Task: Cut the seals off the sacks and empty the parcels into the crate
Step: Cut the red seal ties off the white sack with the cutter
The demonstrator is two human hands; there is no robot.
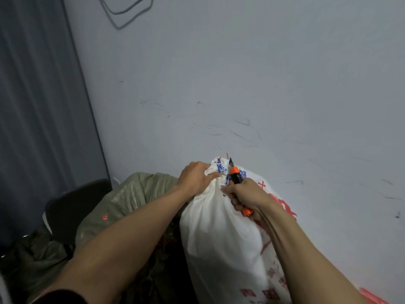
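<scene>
A full white sack [221, 233] with red print stands upright against the wall. Its neck is gathered at the top, where a thin red seal tie [227, 155] sticks up. My left hand [196, 177] grips the bunched neck from the left. My right hand [246, 197] holds an orange and black utility knife [235, 173], blade pointing up beside the tied neck. No crate is in view.
A green-grey woven sack [129, 200] lies to the left behind my left arm. A dark round stool [72, 207] stands at the left beside a dark curtain [37, 106]. The scuffed pale wall [263, 84] is right behind the sacks.
</scene>
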